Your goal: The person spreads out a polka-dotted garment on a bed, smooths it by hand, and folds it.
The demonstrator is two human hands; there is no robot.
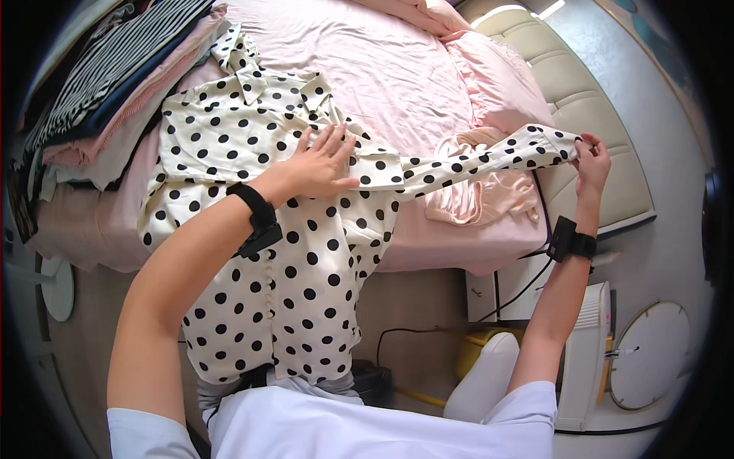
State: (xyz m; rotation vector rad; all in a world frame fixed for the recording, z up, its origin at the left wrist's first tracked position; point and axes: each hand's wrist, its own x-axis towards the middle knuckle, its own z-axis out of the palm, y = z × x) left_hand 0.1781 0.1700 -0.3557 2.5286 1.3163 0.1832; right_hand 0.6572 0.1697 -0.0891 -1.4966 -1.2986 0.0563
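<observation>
A cream blouse with black polka dots (312, 261) lies front up, its collar and shoulders on the bed and its lower part hanging over the near edge towards my lap. My left hand (325, 160) rests palm down on the blouse's chest, fingers slightly spread. Out to the right, my right hand (593, 160) pinches the cuff end of one sleeve (487, 158). That sleeve is stretched almost straight between the cuff and the body of the blouse. The other sleeve (232, 49) is bunched beyond the collar.
Folded clothes (123, 74) are stacked on the bed's left side. Crumpled pink satin fabric (481, 198) lies under the stretched sleeve. A padded headboard (579, 97) borders the right. A dark cable (410, 329), a yellow container (473, 350) and a round mirror (648, 356) are at lower right.
</observation>
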